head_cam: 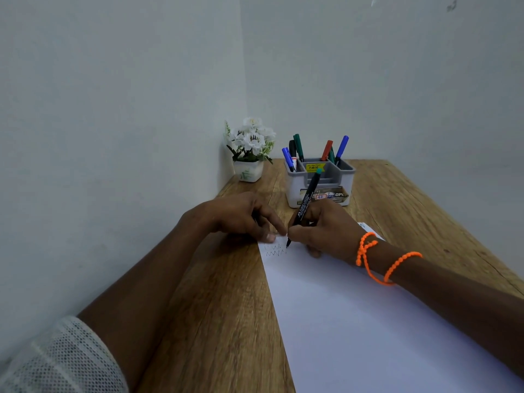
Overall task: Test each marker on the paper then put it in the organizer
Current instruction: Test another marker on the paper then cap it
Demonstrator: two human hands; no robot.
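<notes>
My right hand (326, 231) grips a black marker with a teal end (304, 207), its tip touching the far left corner of the white paper (368, 321). Zigzag lines are drawn there. With its fingers bent down, my left hand (241, 217) presses its fingertips on that corner of the paper, beside the tip. A grey organizer (320, 182) stands behind my hands at the back of the table. It holds several markers with blue, green, red and black caps.
A small white pot of white flowers (251, 150) stands in the back left corner against the wall. The wooden table (226, 307) runs along the wall on the left. An orange beaded cord circles my right wrist.
</notes>
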